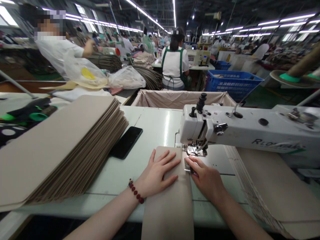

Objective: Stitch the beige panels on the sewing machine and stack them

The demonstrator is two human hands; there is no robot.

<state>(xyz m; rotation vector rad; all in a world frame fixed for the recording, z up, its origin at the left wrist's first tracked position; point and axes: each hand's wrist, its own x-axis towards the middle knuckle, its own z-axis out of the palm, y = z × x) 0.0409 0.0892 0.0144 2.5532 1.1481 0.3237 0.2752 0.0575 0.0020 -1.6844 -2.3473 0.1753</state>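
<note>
A long beige fabric panel [170, 206] lies on the sewing table with its far end beside the presser foot [196, 151] of a white sewing machine [240, 125]. My left hand [158, 170] rests flat on the panel, fingers spread, with a dark red bead bracelet at the wrist. Just in front of the presser foot, my right hand [206, 176] is closed around thread snips [188, 170], mostly hidden by the palm. Their metal tips point left over the panel's right edge. The right fingertips are by the panel's edge.
A tall stack of beige panels [57, 143] stands at left, near a black phone [127, 142]. More panels [277, 186] lie right, under the machine arm. Behind the table are a cloth-lined bin [160, 99], a blue crate [232, 81] and co-workers.
</note>
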